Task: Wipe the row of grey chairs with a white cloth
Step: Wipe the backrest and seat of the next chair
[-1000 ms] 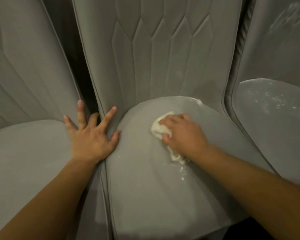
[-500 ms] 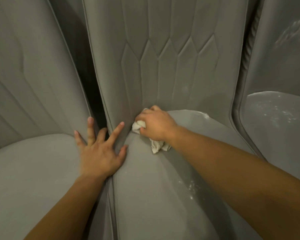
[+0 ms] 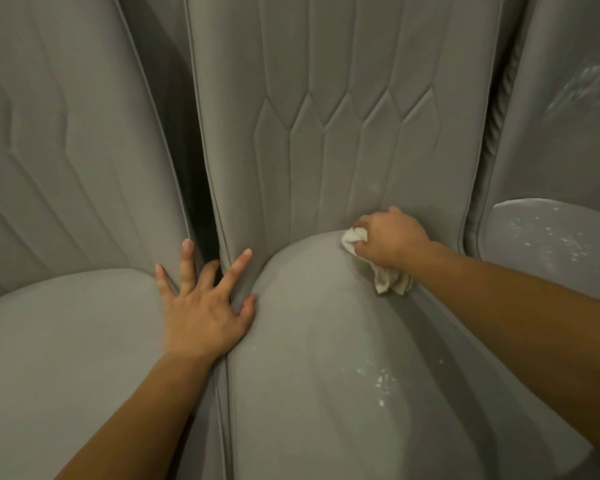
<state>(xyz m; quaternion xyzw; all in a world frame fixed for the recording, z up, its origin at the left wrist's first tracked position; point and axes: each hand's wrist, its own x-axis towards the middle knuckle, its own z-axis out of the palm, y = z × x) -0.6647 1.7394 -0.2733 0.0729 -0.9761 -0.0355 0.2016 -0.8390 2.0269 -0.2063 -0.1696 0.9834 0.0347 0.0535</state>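
Observation:
Three grey padded chairs stand side by side. On the middle chair (image 3: 319, 358), my right hand (image 3: 390, 237) grips a crumpled white cloth (image 3: 388, 275) and presses it where the seat meets the quilted backrest, right of centre. A loose end of the cloth hangs below the hand. My left hand (image 3: 203, 306) lies flat with fingers spread across the gap between the left chair (image 3: 66, 358) and the middle chair. White specks (image 3: 378, 379) dot the middle seat nearer to me.
The right chair (image 3: 551, 244) carries many white specks on its seat and pale smears on its backrest. A dark narrow gap (image 3: 201, 209) runs between the left and middle backrests.
My right hand slid the cloth from mid-seat to the left back corner, then rightward along the seat-back crease. The view moved closer. My left hand stayed planted.

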